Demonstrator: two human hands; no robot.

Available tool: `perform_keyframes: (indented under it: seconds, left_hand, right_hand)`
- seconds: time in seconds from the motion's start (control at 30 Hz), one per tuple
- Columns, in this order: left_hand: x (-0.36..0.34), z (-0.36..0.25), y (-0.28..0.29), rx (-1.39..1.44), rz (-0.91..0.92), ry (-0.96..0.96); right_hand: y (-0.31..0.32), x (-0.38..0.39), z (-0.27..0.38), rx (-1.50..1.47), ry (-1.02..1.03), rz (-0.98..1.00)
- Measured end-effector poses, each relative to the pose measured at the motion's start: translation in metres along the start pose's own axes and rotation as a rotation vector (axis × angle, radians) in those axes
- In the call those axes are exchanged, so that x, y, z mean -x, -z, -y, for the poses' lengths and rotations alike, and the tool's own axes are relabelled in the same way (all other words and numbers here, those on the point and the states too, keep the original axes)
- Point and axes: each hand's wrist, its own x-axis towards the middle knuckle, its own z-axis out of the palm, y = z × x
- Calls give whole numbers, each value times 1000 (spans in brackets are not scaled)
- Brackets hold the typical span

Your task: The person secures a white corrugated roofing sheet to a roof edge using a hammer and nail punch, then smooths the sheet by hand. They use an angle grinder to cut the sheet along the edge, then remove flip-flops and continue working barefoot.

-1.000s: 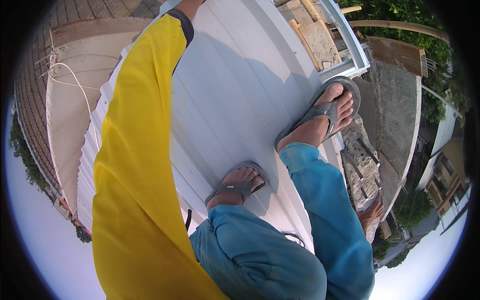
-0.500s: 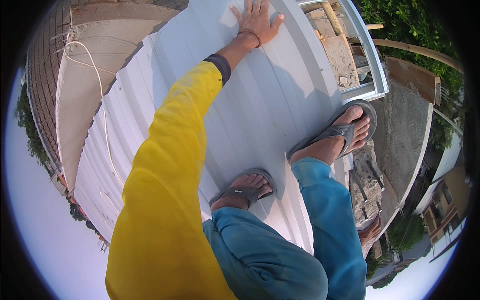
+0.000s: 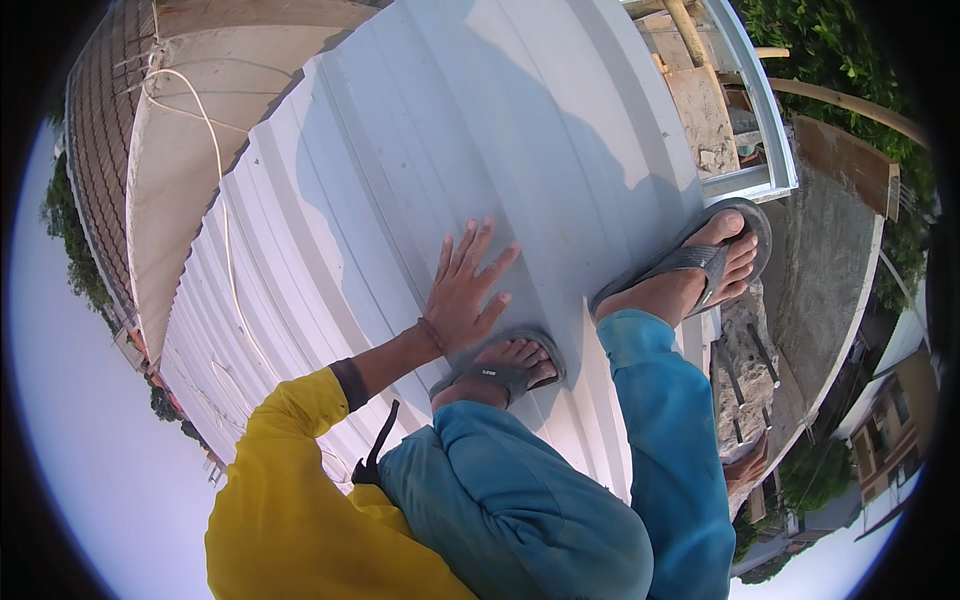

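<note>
On the roofing sheet: you crouch over a pale ribbed metal sheet (image 3: 480, 100), which spreads under both your feet and up to the top edge of the view, with a broad shadow across its middle.
Left hand: your left hand (image 3: 460, 312) is above the ribs with its back showing, fingers and thumb spread wide, and has hold of nothing; whether the palm touches the metal you cannot tell from this angle.
Wrist and sleeve: a thin dark bracelet (image 3: 430, 334) circles the wrist, below a yellow sleeve (image 3: 290, 430) with a dark cuff.
Right hand: what appears to be your right hand (image 3: 745, 467) shows only in part past your trouser leg, beside the rough concrete (image 3: 748, 315); how far open it is, or what it grips, you cannot tell.
Feet: your left sandal (image 3: 511, 381) is planted just beside the left hand; your right sandal (image 3: 703, 263) is near the sheet's right edge, close to a silver metal frame (image 3: 773, 110).
Legs: blue trousers (image 3: 670, 420), with a black strap (image 3: 374, 445) sticking up by the left thigh.
Left edge: a white cable (image 3: 232, 275) trails down over the ribs, beside a pale concrete wall (image 3: 185, 150) and brown roof tiles (image 3: 98, 200).
Right edge: dark rebar (image 3: 762, 355) juts from the concrete; green foliage (image 3: 830, 50) fills the upper corner.
</note>
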Motion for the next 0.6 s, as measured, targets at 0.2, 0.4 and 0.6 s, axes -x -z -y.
perform_keyframes:
  seconds: [0.2, 0.4, 0.6]
  left_hand:
    - [-22, 18, -64, 11, -185, 302]
    - [-214, 180, 42, -200, -423, 280]
    - [-242, 194, 128, -190, -577, 317]
  right_hand:
    - [-10, -4, -3, -3, 2, -26]
    - [-16, -7, -6, -9, 17, -65]
    - [-20, -5, -12, -29, 15, -86]
